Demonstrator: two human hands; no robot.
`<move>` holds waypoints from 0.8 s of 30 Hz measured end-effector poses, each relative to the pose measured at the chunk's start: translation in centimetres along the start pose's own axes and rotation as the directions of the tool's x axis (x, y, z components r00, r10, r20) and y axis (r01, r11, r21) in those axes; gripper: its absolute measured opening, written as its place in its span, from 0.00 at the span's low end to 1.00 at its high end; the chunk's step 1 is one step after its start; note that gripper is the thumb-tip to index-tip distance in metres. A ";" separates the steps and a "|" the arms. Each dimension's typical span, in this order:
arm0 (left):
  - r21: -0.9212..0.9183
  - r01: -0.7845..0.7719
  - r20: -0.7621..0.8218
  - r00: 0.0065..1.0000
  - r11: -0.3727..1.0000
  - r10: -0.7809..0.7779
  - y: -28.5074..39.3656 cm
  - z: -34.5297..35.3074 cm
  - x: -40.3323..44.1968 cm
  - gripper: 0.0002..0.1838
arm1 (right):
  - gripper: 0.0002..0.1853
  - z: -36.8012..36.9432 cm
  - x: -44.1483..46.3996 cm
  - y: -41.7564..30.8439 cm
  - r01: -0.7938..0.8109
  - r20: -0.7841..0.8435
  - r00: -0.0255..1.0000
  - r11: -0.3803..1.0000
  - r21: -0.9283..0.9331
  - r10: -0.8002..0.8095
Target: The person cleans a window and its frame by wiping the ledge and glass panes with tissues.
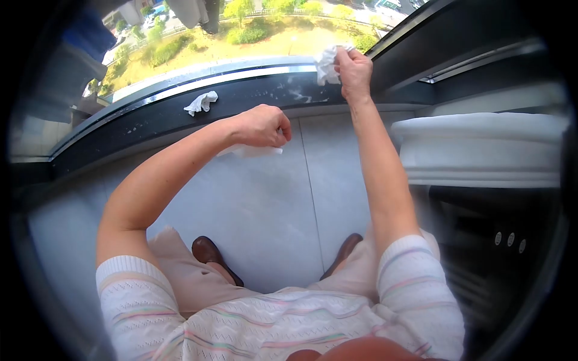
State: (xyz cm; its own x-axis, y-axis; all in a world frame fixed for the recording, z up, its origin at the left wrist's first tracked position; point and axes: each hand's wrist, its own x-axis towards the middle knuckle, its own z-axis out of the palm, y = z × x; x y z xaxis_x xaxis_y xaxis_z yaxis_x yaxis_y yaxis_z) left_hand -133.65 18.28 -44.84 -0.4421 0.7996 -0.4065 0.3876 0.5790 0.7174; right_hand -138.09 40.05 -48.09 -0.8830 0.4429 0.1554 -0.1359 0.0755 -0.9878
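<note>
Right hand [355,73] closed, thumb and bent fingers gripping a crumpled white tissue [326,66] over the dark window ledge [253,96]; contact between the two cannot be told. Left hand [263,126] curled nearly closed on a thin white sheet [260,150], blurred, projecting beneath it. A second crumpled tissue [201,103] lies on the ledge, left of both hands.

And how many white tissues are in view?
3 tissues: one in the right hand, one on the dark window ledge, one under the left hand, partly covered. More may be hidden.
</note>
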 end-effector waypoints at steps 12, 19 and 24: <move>-0.028 -0.012 0.006 1.000 1.000 0.013 -1.1 0.5 0.5 0.13 | 0.11 -0.2 0.2 1.0 -0.025 0.000 1.000 1.000 0.011 0.025; -0.005 -0.045 0.015 0.999 0.999 0.046 -1.6 1.0 1.3 0.13 | 0.11 -1.7 0.8 1.6 -0.063 -0.015 0.998 0.998 0.020 0.064; -0.016 -0.008 0.042 0.999 1.000 0.008 -0.8 0.9 0.8 0.13 | 0.05 -3.0 2.3 0.2 -0.067 -0.075 0.992 0.944 0.323 0.097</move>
State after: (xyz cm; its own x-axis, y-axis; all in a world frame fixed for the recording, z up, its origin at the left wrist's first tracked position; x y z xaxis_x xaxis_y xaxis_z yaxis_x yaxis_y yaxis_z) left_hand -133.58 18.65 -46.26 -0.4048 0.8103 -0.4236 0.3778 0.5701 0.7295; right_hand -138.83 43.83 -47.94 -0.8557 0.5140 0.0593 -0.2140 -0.2473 -0.9450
